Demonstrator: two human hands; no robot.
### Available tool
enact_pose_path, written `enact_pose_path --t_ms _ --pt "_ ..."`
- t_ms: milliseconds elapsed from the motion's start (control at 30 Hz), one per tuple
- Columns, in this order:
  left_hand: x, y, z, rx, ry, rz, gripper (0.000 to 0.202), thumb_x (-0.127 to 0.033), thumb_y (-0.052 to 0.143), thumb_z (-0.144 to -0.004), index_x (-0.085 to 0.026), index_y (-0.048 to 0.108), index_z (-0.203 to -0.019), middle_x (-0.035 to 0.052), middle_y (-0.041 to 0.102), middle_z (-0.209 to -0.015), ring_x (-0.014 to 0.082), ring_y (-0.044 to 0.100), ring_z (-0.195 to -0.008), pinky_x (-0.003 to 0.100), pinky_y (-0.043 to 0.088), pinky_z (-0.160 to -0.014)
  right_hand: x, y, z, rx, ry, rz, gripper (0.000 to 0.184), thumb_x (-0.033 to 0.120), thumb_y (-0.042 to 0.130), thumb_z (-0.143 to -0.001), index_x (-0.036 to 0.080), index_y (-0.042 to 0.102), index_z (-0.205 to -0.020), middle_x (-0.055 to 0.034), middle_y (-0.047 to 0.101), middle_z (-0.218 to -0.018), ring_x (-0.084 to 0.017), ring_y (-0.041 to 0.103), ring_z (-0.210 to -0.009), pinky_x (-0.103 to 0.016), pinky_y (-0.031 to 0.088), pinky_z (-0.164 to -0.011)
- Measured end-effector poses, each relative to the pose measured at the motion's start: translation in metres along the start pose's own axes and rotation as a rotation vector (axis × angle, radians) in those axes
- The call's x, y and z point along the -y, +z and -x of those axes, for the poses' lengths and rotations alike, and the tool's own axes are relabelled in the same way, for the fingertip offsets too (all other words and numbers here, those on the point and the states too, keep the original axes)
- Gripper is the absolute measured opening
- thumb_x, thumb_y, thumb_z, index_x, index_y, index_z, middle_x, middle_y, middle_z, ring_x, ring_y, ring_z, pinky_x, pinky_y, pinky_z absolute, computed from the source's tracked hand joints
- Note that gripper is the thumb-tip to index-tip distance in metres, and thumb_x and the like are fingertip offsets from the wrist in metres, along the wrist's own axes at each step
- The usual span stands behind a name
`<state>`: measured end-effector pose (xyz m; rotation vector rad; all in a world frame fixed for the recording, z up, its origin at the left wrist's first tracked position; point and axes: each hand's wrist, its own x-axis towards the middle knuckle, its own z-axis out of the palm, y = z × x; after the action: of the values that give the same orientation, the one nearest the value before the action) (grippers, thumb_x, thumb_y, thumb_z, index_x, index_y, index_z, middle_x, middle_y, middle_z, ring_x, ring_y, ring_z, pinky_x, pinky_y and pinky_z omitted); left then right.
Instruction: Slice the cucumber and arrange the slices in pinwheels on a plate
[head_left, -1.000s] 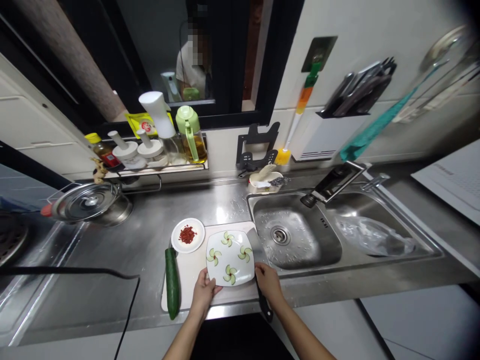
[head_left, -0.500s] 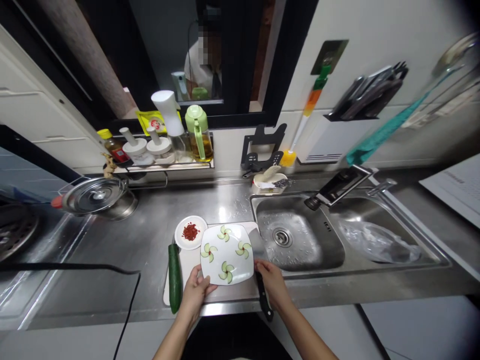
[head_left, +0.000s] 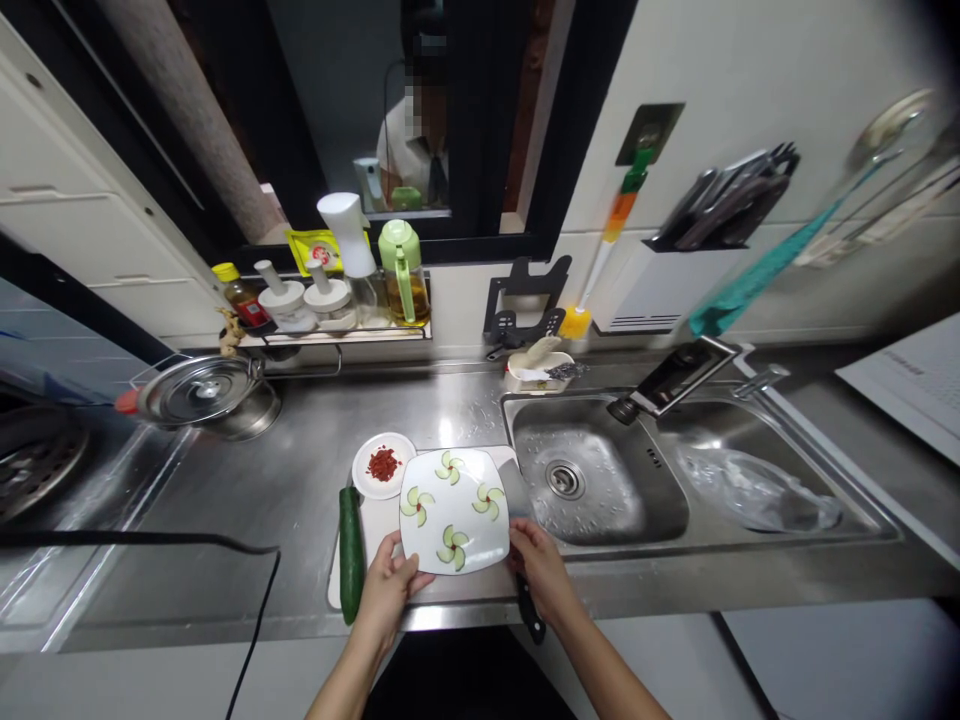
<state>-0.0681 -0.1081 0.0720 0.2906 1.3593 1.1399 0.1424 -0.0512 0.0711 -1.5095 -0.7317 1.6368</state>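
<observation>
A square white plate (head_left: pixel 457 508) carries several pinwheels of green-edged cucumber slices with small red centres. My left hand (head_left: pixel 388 580) is closed on its lower left corner, thumb on the rim. At the lower right edge, my right hand (head_left: pixel 541 565) pinches the plate. A knife's black handle (head_left: pixel 531 612) lies beside the right hand, its blade partly covered by the plate. Under the plate is a pale cutting board (head_left: pixel 379 525). A whole cucumber (head_left: pixel 350 555) rests along the board's left side. Behind it, a small white dish (head_left: pixel 384 438) holds chopped red bits.
To the right is a steel sink (head_left: pixel 600 500) with a black faucet (head_left: pixel 667 380); a clear plastic bag (head_left: pixel 757 485) lies in the second basin. A lidded pot (head_left: pixel 210 395) stands at left. Several condiment containers and a green-topped oil bottle (head_left: pixel 403 275) fill the rack. A black cable (head_left: pixel 259 610) crosses the counter.
The camera view has tilted slightly, shifting the wall and rack a little. Both hands keep their hold on the plate, which stays nearly in place.
</observation>
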Motion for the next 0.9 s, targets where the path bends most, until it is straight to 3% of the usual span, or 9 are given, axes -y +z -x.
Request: enact_pose_path --t_ms 133,267,367,600,700,767,900 --pt "0.001 0.001 0.002 0.004 0.008 -0.001 0.059 -0.038 0.076 -0.060 -0.018 0.050 -0.109 0.0067 0.069 -0.083 0.0193 0.068 -0.077 0.034 0.057 -0.073 -0.002 0.004 0.005 0.055 0.085 -0.137 0.034 0.043 0.067 -0.066 0.022 0.055 -0.090 0.0012 0.063 -0.075 -0.013 0.058 -0.063 -0.027 0.046 -0.059" --pt "0.002 0.003 0.005 0.009 0.003 0.002 0.058 -0.038 0.076 -0.060 -0.019 0.048 -0.108 0.0074 0.070 -0.087 0.0201 0.068 -0.080 0.034 0.056 -0.074 -0.001 0.009 0.010 0.159 0.149 -0.225 0.054 0.041 0.071 -0.065 0.029 0.048 -0.113 -0.0025 0.065 -0.102 -0.018 0.062 -0.078 -0.033 0.050 -0.066" --pt "0.004 0.003 0.006 0.024 -0.006 0.012 0.058 -0.037 0.076 -0.060 -0.019 0.048 -0.108 0.0071 0.069 -0.088 0.0196 0.068 -0.082 0.034 0.056 -0.078 -0.002 0.013 0.013 0.206 0.159 -0.255 0.062 0.041 0.073 -0.065 0.032 0.045 -0.119 -0.0048 0.060 -0.118 -0.021 0.062 -0.088 -0.034 0.050 -0.067" --pt "0.006 0.010 0.019 0.072 -0.029 0.019 0.069 -0.038 0.077 -0.060 -0.017 0.047 -0.119 0.0063 0.069 -0.082 0.0188 0.067 -0.081 0.032 0.054 -0.077 -0.011 0.003 0.008 0.203 0.159 -0.309 0.065 0.034 0.073 -0.064 0.031 0.046 -0.123 -0.0056 0.065 -0.110 -0.023 0.064 -0.086 -0.040 0.052 -0.069" --pt "0.002 0.014 0.023 0.148 -0.078 -0.001 0.073 -0.038 0.077 -0.061 -0.016 0.046 -0.123 0.0092 0.069 -0.088 0.0189 0.067 -0.080 0.032 0.053 -0.078 -0.004 -0.024 0.004 0.221 0.161 -0.297 0.064 0.031 0.074 -0.064 0.029 0.048 -0.123 -0.0062 0.068 -0.104 -0.024 0.066 -0.082 -0.041 0.052 -0.069" --pt "-0.002 0.011 0.021 0.147 -0.092 -0.021 0.073 -0.040 0.077 -0.062 -0.016 0.047 -0.124 0.0115 0.068 -0.095 0.0196 0.067 -0.082 0.032 0.052 -0.078 0.009 -0.055 0.006 0.226 0.176 -0.232 0.063 0.029 0.075 -0.062 0.027 0.051 -0.121 -0.0077 0.069 -0.103 -0.024 0.066 -0.081 -0.042 0.052 -0.071" --pt "-0.010 -0.012 0.003 -0.048 0.013 -0.113 0.066 -0.044 0.076 -0.059 -0.015 0.054 -0.114 0.0132 0.067 -0.099 0.0205 0.066 -0.085 0.028 0.050 -0.070 0.048 -0.144 0.024 0.241 0.262 -0.101 0.056 0.026 0.078 -0.055 0.024 0.063 -0.108 -0.0140 0.067 -0.108 -0.029 0.066 -0.091 -0.047 0.048 -0.080"
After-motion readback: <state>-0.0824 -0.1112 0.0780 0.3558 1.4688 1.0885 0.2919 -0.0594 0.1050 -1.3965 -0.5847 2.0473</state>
